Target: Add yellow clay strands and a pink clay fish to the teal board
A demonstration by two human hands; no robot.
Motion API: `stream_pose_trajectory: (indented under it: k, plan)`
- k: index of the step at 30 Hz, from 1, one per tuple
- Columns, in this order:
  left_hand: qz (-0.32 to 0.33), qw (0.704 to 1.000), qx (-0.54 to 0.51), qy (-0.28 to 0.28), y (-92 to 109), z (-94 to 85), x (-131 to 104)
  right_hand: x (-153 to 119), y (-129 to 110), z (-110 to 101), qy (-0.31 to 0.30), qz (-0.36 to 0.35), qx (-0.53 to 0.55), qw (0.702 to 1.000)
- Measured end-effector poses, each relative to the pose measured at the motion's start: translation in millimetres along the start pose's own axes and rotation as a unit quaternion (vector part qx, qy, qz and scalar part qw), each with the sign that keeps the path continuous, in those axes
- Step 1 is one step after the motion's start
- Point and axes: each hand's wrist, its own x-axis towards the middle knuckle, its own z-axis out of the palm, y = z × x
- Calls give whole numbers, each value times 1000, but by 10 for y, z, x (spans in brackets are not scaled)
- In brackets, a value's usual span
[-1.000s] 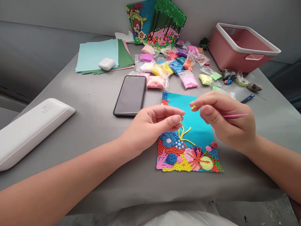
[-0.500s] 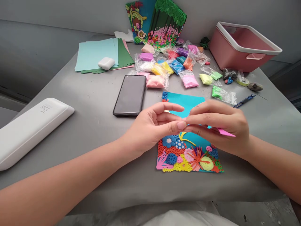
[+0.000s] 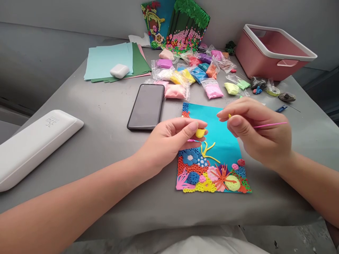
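My left hand [image 3: 174, 139] pinches a yellow lump of clay [image 3: 200, 133] between thumb and fingers, above the left side of a blue card. Over the card's right edge, my right hand [image 3: 256, 128] holds a tiny yellow bit of clay [image 3: 230, 115] at its fingertips. A thin pink tool [image 3: 271, 124] is tucked in that same hand. Beneath both hands lies the blue card [image 3: 212, 121], its lower part covered with clay flowers, balls and small rings. A branching yellow clay piece [image 3: 208, 151] sits on the card near its middle.
A black phone [image 3: 146, 107] lies left of the card. Behind are bags of coloured clay [image 3: 176, 91], a pink bin [image 3: 265, 58], two decorated cards [image 3: 182, 28] and coloured paper sheets [image 3: 108, 60] under a white case [image 3: 119, 71]. A white device [image 3: 39, 144] rests far left.
My hands have come apart, the right one moving up and to the right with a tiny yellow bit. The yellow clay lump now shows in my left fingers.
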Motion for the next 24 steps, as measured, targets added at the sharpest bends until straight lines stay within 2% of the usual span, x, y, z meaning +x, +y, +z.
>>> stream_pose_trajectory:
  k: [3,8,18,24]
  plan:
    - [-4,1000,1,1,-1,-3,9,2,-4,19,-10,-27,-26,999]
    - [0,1000,4,11,-9,-20,7,2,6,16,-51,-31,-29,998]
    - [12,999,25,18,0,-25,10,-24,28,39,-53,-68,-82,993]
    - [-6,1000,11,-25,26,-19,-8,-26,-25,34,-46,-104,-96,989]
